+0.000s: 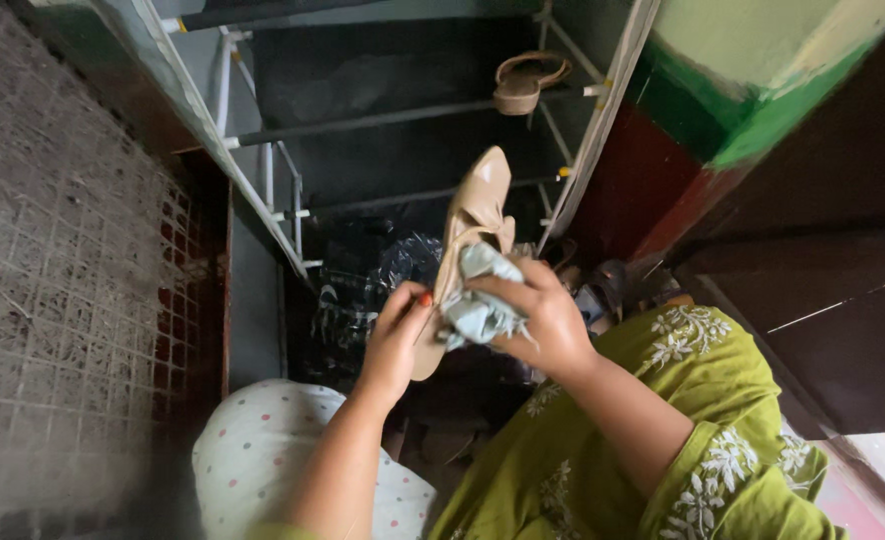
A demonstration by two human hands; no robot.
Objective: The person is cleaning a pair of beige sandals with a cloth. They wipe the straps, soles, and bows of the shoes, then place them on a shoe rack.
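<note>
A dim corner with a metal-tube shoe rack (383,115) fills the upper middle of the view, beside a wire-mesh panel (63,280) at nine o'clock and a wall painted green and red (723,110) at two o'clock. One tan sandal (525,82) rests on a rack rail at twelve o'clock; the other rails that show look bare. Below the rack, a dark plastic bag (373,285) and some shoes lie in shadow, too dim to sort out.

At the centre, a beige flat shoe (473,240) is held in the air. Its long axis runs from about six o'clock up to twelve, tilted slightly right, with the pointed toe toward the rack and the heel end down between the hands. The left hand (395,340) closes its grip around the lower edge of the shoe from seven o'clock, thumb on the sole side. The right hand (543,320), coming in from four o'clock, is closed on a pale blue-grey cloth (483,300) and presses it against the shoe's opening near the heel. Both hands touch the shoe; the left bears it, the right lies over it.

A green embroidered sleeve (703,420) covers the right arm.
</note>
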